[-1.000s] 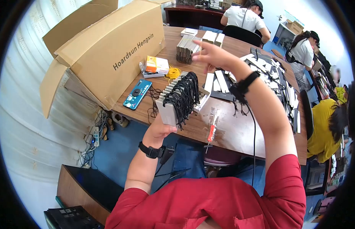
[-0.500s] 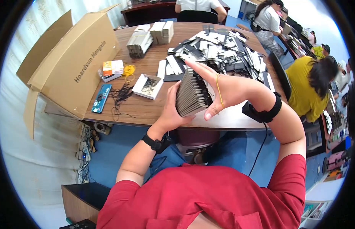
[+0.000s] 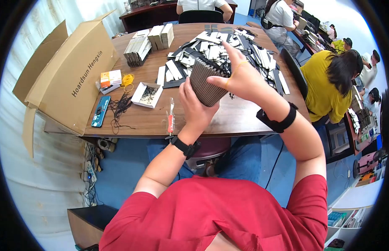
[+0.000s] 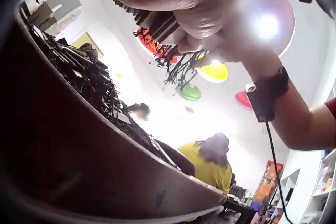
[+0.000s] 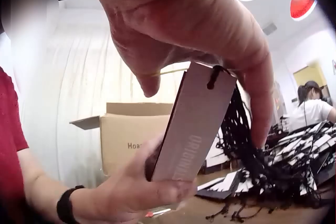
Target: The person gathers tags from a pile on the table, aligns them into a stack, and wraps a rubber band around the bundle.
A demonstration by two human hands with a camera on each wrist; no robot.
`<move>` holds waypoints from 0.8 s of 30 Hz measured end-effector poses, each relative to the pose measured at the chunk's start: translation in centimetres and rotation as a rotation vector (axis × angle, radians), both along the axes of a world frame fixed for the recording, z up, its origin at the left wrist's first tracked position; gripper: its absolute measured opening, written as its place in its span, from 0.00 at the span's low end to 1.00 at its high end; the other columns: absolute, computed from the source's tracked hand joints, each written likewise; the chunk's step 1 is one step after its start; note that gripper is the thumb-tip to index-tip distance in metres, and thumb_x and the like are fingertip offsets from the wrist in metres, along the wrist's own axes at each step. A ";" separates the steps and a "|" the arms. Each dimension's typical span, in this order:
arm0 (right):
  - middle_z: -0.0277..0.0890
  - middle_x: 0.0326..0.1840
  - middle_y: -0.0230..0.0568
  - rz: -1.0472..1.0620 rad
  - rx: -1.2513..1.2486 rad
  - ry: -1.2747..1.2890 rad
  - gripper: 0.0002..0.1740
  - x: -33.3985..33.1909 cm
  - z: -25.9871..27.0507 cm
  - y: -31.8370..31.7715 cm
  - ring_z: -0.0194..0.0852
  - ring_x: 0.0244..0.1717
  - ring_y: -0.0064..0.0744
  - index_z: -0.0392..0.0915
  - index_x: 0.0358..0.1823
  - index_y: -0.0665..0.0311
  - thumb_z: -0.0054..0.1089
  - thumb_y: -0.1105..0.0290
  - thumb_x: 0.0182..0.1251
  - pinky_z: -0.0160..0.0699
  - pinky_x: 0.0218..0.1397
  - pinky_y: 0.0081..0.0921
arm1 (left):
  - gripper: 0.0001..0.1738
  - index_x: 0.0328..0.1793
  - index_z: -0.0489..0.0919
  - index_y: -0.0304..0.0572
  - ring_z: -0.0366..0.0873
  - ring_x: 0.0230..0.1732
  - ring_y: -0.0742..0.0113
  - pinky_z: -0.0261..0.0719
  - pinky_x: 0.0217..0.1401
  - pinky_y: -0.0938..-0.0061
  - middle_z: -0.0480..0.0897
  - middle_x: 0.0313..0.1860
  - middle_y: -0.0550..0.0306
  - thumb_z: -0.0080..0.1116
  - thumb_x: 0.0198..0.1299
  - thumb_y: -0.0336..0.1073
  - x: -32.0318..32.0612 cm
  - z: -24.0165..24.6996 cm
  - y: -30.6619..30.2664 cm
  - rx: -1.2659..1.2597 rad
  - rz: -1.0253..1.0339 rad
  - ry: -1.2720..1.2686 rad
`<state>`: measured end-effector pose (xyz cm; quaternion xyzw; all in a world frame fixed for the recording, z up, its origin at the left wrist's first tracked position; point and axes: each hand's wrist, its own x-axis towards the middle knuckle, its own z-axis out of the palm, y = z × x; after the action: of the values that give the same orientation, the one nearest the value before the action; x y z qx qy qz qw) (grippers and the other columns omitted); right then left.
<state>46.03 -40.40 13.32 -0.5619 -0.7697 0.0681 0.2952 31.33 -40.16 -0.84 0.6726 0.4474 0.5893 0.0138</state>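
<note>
My left hand (image 3: 197,105) grips the lower end of a stack of hang tags (image 3: 207,79), held tilted above the front of the table. In the right wrist view the outermost hang tag (image 5: 194,124) shows pale printing, and black strings (image 5: 239,129) dangle from its holed end. Over the stack's upper end reaches my right hand (image 3: 246,79), thumb and fingers spread to either side. A thin yellow rubber band (image 5: 173,70) runs from that hand towards the tags' top end. Much of the stack is hidden behind the hands in the left wrist view.
A pile of loose tags (image 3: 221,50) covers the back right of the table (image 3: 131,121). Bundled tags (image 3: 137,52), a white tray (image 3: 138,100), yellow rubber bands (image 3: 127,80), a phone (image 3: 101,111) and a red-handled tool (image 3: 170,123) lie leftward. A cardboard box (image 3: 77,79) stands far left.
The right hand has come from the bundles at the back, with a rubber band, to the held stack's upper end. The left hand has raised and turned the stack.
</note>
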 end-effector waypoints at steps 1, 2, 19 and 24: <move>0.59 0.73 0.67 -0.019 0.063 -0.044 0.63 0.4 0.5 -0.2 0.66 0.70 0.59 0.51 0.77 0.72 0.76 0.42 0.48 0.69 0.70 0.42 | 0.62 0.77 0.49 0.30 0.59 0.68 0.35 0.60 0.71 0.47 0.57 0.69 0.33 0.78 0.38 0.35 0.0 0.3 0.3 -0.009 0.008 -0.037; 0.58 0.74 0.68 0.039 0.030 -0.052 0.64 0.8 0.8 -0.4 0.64 0.72 0.60 0.49 0.77 0.72 0.78 0.45 0.47 0.68 0.71 0.40 | 0.62 0.77 0.49 0.30 0.59 0.68 0.35 0.60 0.71 0.47 0.57 0.69 0.33 0.78 0.38 0.35 -0.2 0.5 0.6 -0.011 0.019 -0.042; 0.84 0.41 0.54 -0.044 -0.229 -0.361 0.51 -1.8 -2.4 0.6 0.85 0.44 0.53 0.60 0.76 0.54 0.60 0.31 0.57 0.83 0.47 0.41 | 0.62 0.76 0.47 0.28 0.58 0.68 0.31 0.59 0.71 0.45 0.57 0.68 0.28 0.78 0.41 0.38 2.7 -4.9 -0.2 -0.058 -0.042 -0.076; 0.84 0.39 0.55 -0.094 -0.182 -0.353 0.43 -2.2 -2.9 -0.1 0.84 0.43 0.56 0.60 0.76 0.51 0.52 0.35 0.67 0.82 0.46 0.45 | 0.60 0.75 0.48 0.25 0.58 0.67 0.30 0.58 0.71 0.44 0.58 0.67 0.28 0.76 0.43 0.40 2.9 -4.8 -0.7 -0.091 -0.062 -0.034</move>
<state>43.83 -40.49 10.39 -0.6248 -0.7731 0.0238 0.1067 34.21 -40.84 -5.64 0.6746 0.4524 0.5791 0.0702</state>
